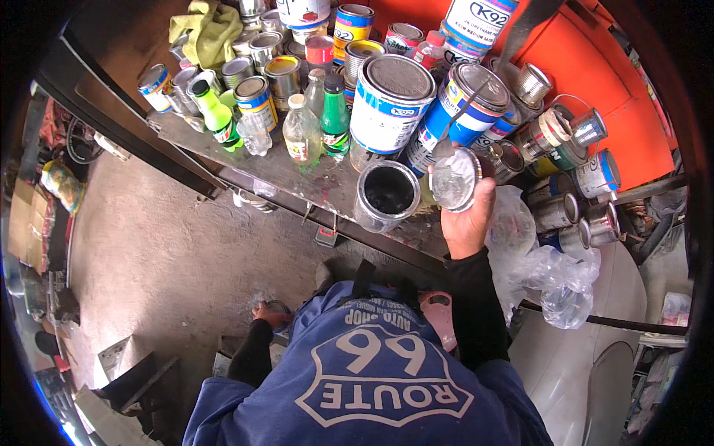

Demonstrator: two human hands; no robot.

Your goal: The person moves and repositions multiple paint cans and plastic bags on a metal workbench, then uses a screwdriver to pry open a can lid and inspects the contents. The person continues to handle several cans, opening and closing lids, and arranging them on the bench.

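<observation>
My right hand (470, 219) is closed round a small open tin (455, 180), tilted so its whitish-silver inside shows. A thin metal tool (487, 85) with a broad dark end slants down to the tin's rim. Just left of it, at the bench edge, stands an open paint can (388, 192) with a black inside. Low beside my left thigh is my left hand (274, 316), fingers curled at a round dark-rimmed thing that I cannot make out.
Paint cans (393, 104), a green bottle (334, 119) and a clear bottle (301, 134) crowd the bench (275, 167). A green cloth (204, 33) lies over cans at the back left. Clear plastic bags (561, 286) hang right of my right forearm, near a pale car panel (573, 372).
</observation>
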